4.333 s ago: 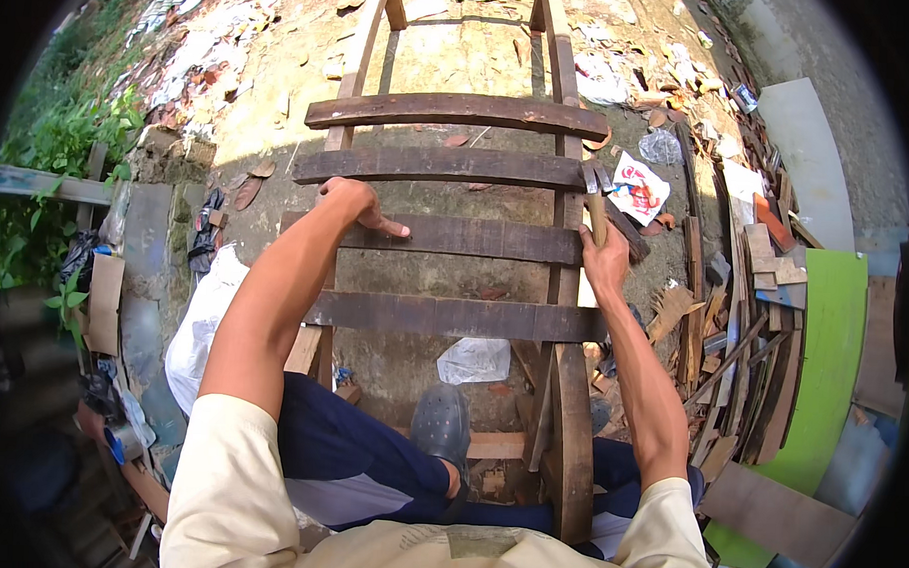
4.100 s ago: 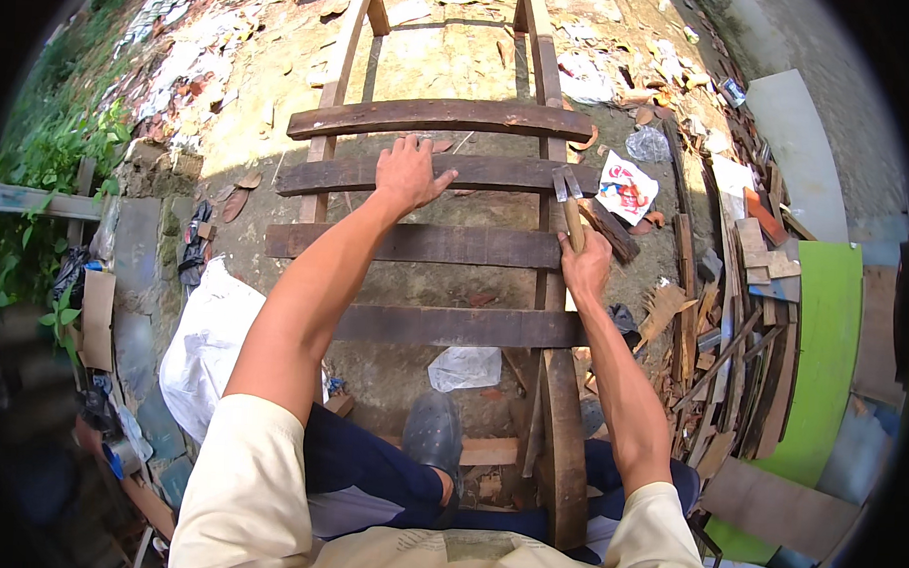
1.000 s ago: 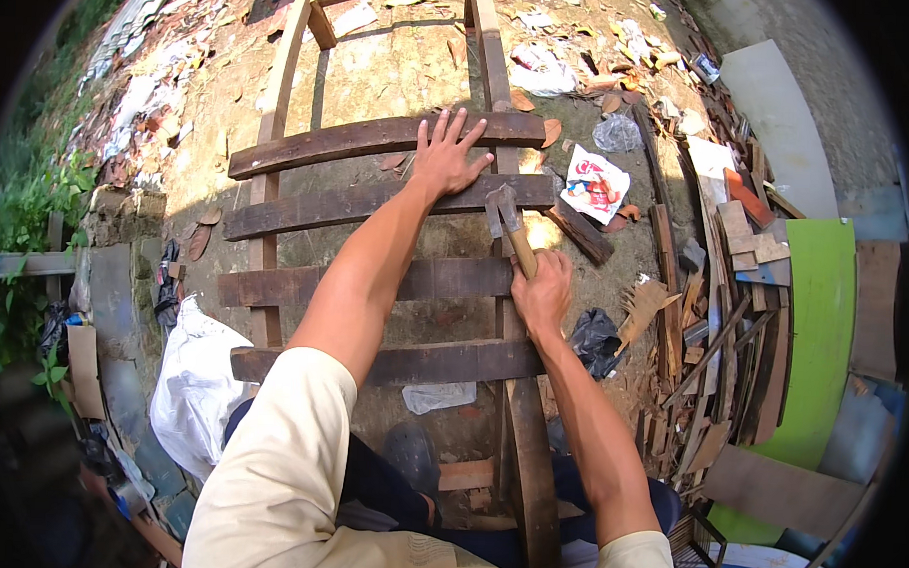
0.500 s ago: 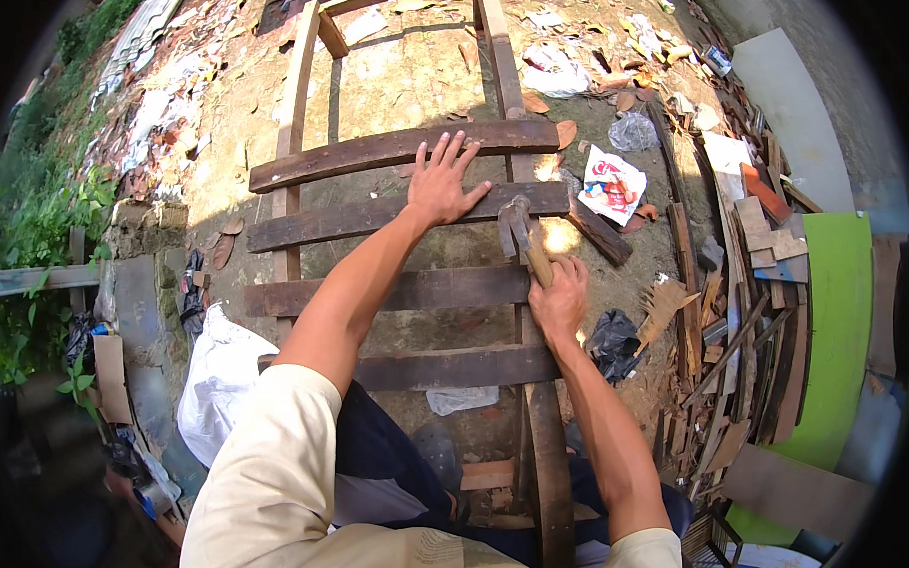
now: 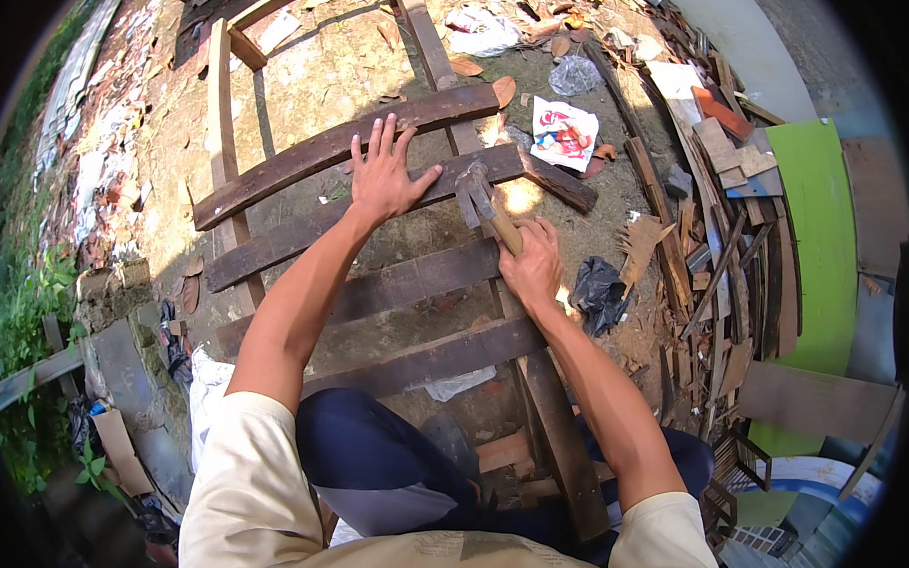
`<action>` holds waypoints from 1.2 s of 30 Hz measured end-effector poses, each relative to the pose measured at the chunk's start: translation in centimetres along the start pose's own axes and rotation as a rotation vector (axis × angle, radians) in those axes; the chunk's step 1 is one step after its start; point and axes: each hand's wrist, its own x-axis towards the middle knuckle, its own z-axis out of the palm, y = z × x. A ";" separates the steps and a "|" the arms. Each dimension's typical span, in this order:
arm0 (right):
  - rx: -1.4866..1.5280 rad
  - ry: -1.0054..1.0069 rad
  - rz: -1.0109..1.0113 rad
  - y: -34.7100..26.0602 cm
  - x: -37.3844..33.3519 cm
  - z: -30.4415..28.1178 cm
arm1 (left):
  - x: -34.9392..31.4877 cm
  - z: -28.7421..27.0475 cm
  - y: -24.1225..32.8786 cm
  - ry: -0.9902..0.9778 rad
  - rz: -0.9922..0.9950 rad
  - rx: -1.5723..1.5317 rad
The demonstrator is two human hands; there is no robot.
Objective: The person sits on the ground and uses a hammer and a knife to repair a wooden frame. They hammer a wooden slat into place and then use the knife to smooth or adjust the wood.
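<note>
My right hand (image 5: 531,263) is wrapped round the wooden handle of a claw hammer (image 5: 501,226). The hammer's metal head lies over the right end of the second dark slat from the far side (image 5: 306,241), close to the frame's right rail. My left hand (image 5: 383,176) spreads its fingers flat, with fingertips on the farthest slat (image 5: 278,175) and the thumb reaching the second one. Two nearer slats, a third (image 5: 414,286) and a fourth (image 5: 442,356), also cross the long wooden frame (image 5: 220,106). Whether a nail sits under the hammer head cannot be seen.
A short dark wood block (image 5: 561,186) lies beside the right rail. Beyond it are a printed white bag (image 5: 565,135) and a black plastic bag (image 5: 599,296). Scrap wood (image 5: 721,243) is piled along the right, by a green board (image 5: 815,232). Plants (image 5: 28,314) grow at left.
The view has turned, so the frame appears tilted and shifted left. My left hand stays spread on the slats, and my right hand still grips the hammer at the second slat's end.
</note>
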 end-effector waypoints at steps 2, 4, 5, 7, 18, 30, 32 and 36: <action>-0.016 0.009 0.007 0.4 0.0 0.2 | 0.0 0.2 0.3 -0.009 -0.001 0.006; -0.020 0.023 0.024 0.5 -0.3 0.4 | -0.1 0.1 0.4 -0.030 -0.004 0.032; -0.025 0.029 0.018 0.7 -0.3 0.4 | 0.2 0.1 0.5 -0.019 0.003 0.030; -0.023 0.022 0.001 1.0 -0.5 0.5 | -0.1 0.0 0.6 -0.009 0.000 0.032; 0.228 -0.182 -0.009 4.9 0.2 -0.3 | 0.1 -2.9 7.1 -0.180 -0.188 0.651; 0.196 -0.286 0.812 24.3 -20.0 -19.0 | -16.7 -0.2 16.0 -0.068 -0.209 0.041; 0.224 -0.427 1.139 24.6 -24.5 -21.5 | -21.0 -1.4 19.0 -0.140 -0.170 0.020; 0.305 -0.374 1.391 26.4 -35.6 -24.6 | -25.3 -3.8 25.1 -0.506 -0.187 -0.137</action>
